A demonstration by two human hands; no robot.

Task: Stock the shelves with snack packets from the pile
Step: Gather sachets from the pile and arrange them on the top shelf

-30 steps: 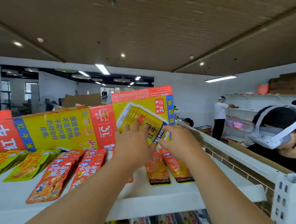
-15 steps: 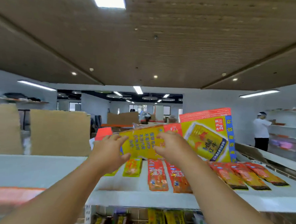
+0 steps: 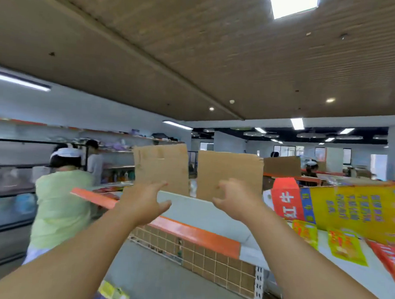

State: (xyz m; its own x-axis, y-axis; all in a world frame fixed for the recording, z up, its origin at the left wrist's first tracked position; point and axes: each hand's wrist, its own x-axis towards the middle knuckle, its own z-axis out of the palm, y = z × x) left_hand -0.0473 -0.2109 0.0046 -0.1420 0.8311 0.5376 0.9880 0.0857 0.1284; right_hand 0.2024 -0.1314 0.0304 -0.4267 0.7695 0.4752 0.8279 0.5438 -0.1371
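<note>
Bright, even light falls from above me: a ceiling panel [image 3: 295,5], strip lights [image 3: 19,81] and small spotlights [image 3: 330,100]. Shadows are faint. Motion blur softens everything, my left hand [image 3: 143,202] and right hand [image 3: 236,200] included, and smears the worker in green [image 3: 61,201] most. The wide lens bows the ceiling lines toward the edges.

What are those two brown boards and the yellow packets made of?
The brown boards look like plain matte cardboard: dull brown, creased, with uneven edges. The yellow packets seem to be glossy printed plastic film, slightly crinkled, though blur leaves that uncertain.
</note>
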